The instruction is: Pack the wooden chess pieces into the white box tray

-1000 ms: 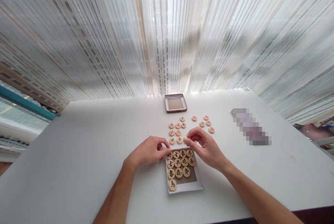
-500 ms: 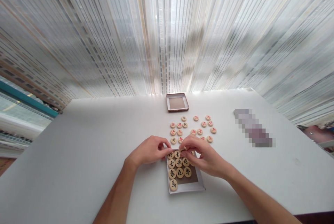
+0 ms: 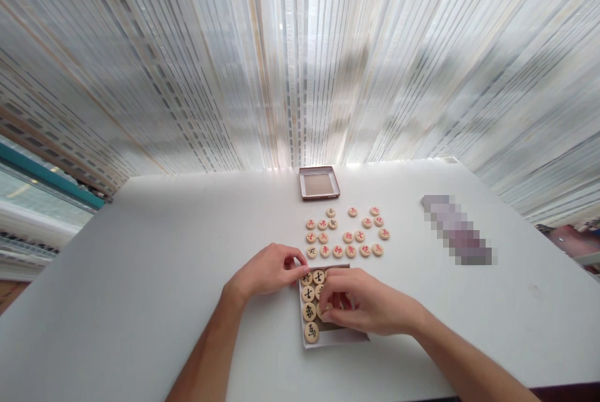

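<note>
A shallow white box lies on the table near me, holding round wooden chess pieces with black characters. My left hand rests curled on the box's far left corner, fingertips pinching its edge. My right hand lies over the box's middle and right side, fingers bent down onto the pieces and hiding most of them; whether it still holds a piece is hidden. Beyond the box, several wooden pieces with red characters lie loose in rows on the table.
A second small box part with a dark rim sits at the table's far edge. A blurred flat object lies to the right. The white table ends at striped white curtains behind.
My right hand came back from the loose red pieces, carrying one piece, and lowered into the box. More red pieces are now uncovered. The left hand stayed on the box corner.
</note>
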Motion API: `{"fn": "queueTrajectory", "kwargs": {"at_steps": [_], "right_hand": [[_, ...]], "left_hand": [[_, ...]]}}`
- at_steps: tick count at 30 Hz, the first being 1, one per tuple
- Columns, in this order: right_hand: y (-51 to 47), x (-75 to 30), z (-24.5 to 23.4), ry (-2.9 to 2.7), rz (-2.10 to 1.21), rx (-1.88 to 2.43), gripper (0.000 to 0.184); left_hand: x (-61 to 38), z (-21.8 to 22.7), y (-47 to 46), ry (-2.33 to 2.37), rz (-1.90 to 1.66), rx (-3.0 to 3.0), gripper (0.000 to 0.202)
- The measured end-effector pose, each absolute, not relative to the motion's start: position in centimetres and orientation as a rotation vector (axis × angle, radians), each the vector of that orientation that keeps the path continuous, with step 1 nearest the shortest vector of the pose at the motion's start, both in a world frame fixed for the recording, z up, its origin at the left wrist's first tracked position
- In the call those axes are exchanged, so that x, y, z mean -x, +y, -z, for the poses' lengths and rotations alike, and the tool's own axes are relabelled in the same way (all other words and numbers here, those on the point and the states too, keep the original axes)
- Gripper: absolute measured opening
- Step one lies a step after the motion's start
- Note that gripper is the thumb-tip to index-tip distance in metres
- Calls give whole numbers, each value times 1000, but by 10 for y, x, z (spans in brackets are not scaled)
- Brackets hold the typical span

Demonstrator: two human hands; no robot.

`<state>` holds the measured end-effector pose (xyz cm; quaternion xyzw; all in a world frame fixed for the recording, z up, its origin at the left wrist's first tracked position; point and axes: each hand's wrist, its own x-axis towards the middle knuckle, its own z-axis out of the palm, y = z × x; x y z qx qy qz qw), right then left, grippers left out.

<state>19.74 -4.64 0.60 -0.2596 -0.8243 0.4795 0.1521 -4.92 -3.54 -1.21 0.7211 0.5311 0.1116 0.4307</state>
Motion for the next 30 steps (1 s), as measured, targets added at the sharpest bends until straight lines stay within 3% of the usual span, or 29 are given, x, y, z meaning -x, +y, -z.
{"fn": "queueTrajectory", "kwargs": {"at_steps": [5,13,30], "right_hand": [[-49,-196,-6,-2449,-1379,684,7],[-52,-196,0,-2518,-1405,646,18],[-53,-193,-1,-2613,-1286,673,18]], "left_hand": [[50,14,-35,1337,-277,-1804,28],[49,13,-35,1334,-276,-1806,31],[47,8,-36,1342,-261,-1807,36]]}}
